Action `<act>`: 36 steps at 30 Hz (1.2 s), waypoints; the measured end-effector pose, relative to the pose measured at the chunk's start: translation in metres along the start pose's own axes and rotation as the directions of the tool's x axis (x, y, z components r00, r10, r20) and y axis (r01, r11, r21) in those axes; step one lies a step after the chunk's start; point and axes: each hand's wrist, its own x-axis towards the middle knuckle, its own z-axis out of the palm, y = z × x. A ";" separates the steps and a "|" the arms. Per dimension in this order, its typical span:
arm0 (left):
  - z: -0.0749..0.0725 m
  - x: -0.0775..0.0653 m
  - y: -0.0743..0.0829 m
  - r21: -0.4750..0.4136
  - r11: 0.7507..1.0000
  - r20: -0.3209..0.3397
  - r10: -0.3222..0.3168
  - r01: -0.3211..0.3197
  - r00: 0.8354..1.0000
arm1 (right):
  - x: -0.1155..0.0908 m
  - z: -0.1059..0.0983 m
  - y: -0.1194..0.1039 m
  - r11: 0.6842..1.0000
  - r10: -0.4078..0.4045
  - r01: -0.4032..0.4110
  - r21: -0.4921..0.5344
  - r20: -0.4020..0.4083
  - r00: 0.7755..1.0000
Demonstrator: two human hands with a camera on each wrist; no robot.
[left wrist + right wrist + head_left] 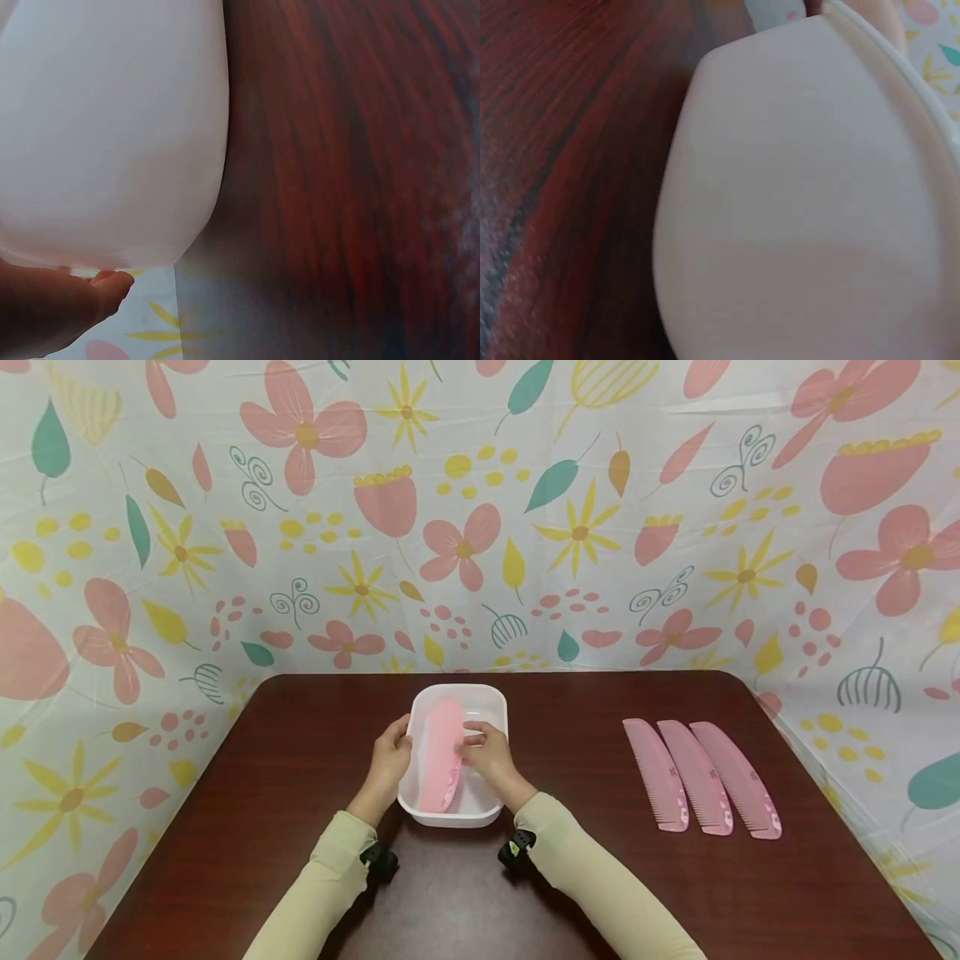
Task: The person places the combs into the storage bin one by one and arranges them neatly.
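A white plastic tub [487, 793] stands on the table, its side wall filling much of the left wrist view and the right wrist view. Inside it is a pink comb [442, 752], lying lengthwise toward the tub's left side. My right hand [487, 752] reaches over the tub's right rim and pinches the comb's right edge between fingers and thumb. At the tub's left rim, my left hand [392, 756] holds the wall from outside. Part of that hand [67, 304] shows below the tub in the left wrist view.
Three more pink combs, a left one [656, 772], a middle one [696, 777] and a right one [737, 779], lie side by side on the right of the dark brown table [570, 710]. A flower-patterned cloth [465, 610] hangs behind the table and along its sides.
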 end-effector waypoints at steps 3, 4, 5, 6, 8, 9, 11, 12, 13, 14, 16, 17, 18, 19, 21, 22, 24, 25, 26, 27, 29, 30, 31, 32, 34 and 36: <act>0.000 0.000 0.000 0.002 1.000 -0.002 0.003 -0.003 1.000 | 0.001 0.003 0.002 0.998 0.006 -0.006 -0.055 0.004 1.000; 0.000 0.000 0.000 0.002 1.000 -0.003 0.001 -0.001 1.000 | 0.000 0.003 0.003 0.998 0.009 -0.008 -0.068 0.004 1.000; 0.000 0.000 0.000 0.002 1.000 -0.003 0.001 -0.001 1.000 | 0.000 0.004 0.003 0.996 0.008 -0.008 -0.084 0.003 1.000; 0.001 0.000 0.000 0.005 1.000 -0.004 0.002 -0.002 1.000 | 0.001 0.005 0.003 0.996 0.006 -0.006 -0.089 0.003 1.000; 0.001 0.001 -0.001 0.006 1.000 -0.005 0.003 -0.003 1.000 | 0.001 0.006 0.004 0.995 0.001 -0.001 -0.096 0.004 1.000; 0.001 0.001 -0.002 0.006 1.000 -0.007 0.002 -0.002 1.000 | 0.001 0.006 0.004 0.995 -0.004 0.005 -0.101 0.005 1.000; 0.001 0.002 -0.002 0.005 1.000 -0.008 0.007 -0.007 1.000 | 0.002 0.007 0.003 0.994 -0.006 0.007 -0.107 0.006 1.000; 0.001 0.002 -0.002 0.006 1.000 -0.008 0.009 -0.009 1.000 | 0.002 0.008 0.003 0.994 -0.004 0.005 -0.108 0.008 1.000; 0.001 0.002 -0.002 0.003 1.000 -0.007 0.008 -0.008 1.000 | 0.001 0.008 0.002 0.994 -0.002 0.003 -0.108 0.011 1.000; 0.001 0.002 -0.002 0.001 1.000 -0.007 0.008 -0.008 1.000 | 0.001 0.008 0.002 0.994 0.002 0.000 -0.111 0.015 1.000; 0.001 0.002 -0.002 0.001 1.000 -0.006 0.009 -0.009 1.000 | 0.002 0.008 0.001 0.993 0.016 -0.013 -0.118 0.022 1.000; 0.000 0.002 -0.002 0.004 1.000 -0.005 0.009 -0.009 1.000 | 0.002 0.009 0.001 0.991 0.020 -0.017 -0.130 0.025 0.999; 0.000 0.002 -0.002 0.006 1.000 -0.005 0.009 -0.008 1.000 | 0.002 0.009 0.001 0.989 0.019 -0.015 -0.144 0.029 0.999; 0.000 0.002 -0.003 0.007 1.000 -0.006 0.008 -0.008 1.000 | 0.002 0.009 0.001 0.988 0.022 -0.017 -0.156 0.031 0.999; 0.000 0.002 -0.003 0.004 1.000 -0.007 0.004 -0.004 1.000 | 0.001 0.009 0.001 0.984 0.016 -0.010 -0.181 0.034 0.999; 0.000 0.002 -0.003 0.003 1.000 -0.007 0.002 -0.002 1.000 | 0.001 0.009 0.001 0.981 0.011 -0.004 -0.194 0.032 0.999; 0.000 0.002 -0.003 -0.003 1.000 -0.009 -0.003 0.003 1.000 | 0.001 0.009 0.001 0.978 -0.006 0.012 -0.210 0.029 1.000; 0.001 0.002 -0.002 -0.005 1.000 -0.010 -0.004 0.004 1.000 | 0.001 0.009 0.002 0.977 -0.011 0.017 -0.214 0.026 1.000; 0.001 0.001 -0.002 -0.006 1.000 -0.010 -0.006 0.006 1.000 | 0.001 0.009 0.002 0.975 -0.020 0.025 -0.219 0.024 0.999; 0.001 0.001 -0.002 -0.005 1.000 -0.011 -0.005 0.005 1.000 | 0.001 0.009 0.002 0.974 -0.027 0.031 -0.225 0.022 0.999; 0.001 0.001 -0.002 -0.002 1.000 -0.011 -0.004 0.004 1.000 | 0.000 0.010 0.002 0.972 -0.036 0.040 -0.232 0.021 0.999; 0.001 0.001 -0.001 -0.001 1.000 -0.011 -0.004 0.004 1.000 | 0.000 0.010 0.002 0.971 -0.037 0.041 -0.236 0.019 0.999; 0.001 0.001 -0.001 0.001 1.000 -0.011 -0.003 0.003 1.000 | 0.000 0.010 0.002 0.970 -0.038 0.041 -0.240 0.018 0.999; 0.001 0.001 -0.001 0.001 1.000 -0.011 -0.003 0.003 1.000 | 0.000 0.010 0.002 0.969 -0.039 0.042 -0.242 0.017 0.999; 0.001 0.001 -0.001 -0.001 1.000 -0.011 -0.003 0.003 1.000 | -0.002 0.010 0.002 0.969 -0.041 0.043 -0.245 0.013 0.999; 0.000 0.001 -0.001 -0.004 1.000 -0.014 -0.002 0.002 1.000 | -0.003 0.010 0.001 0.968 -0.050 0.051 -0.247 0.010 0.999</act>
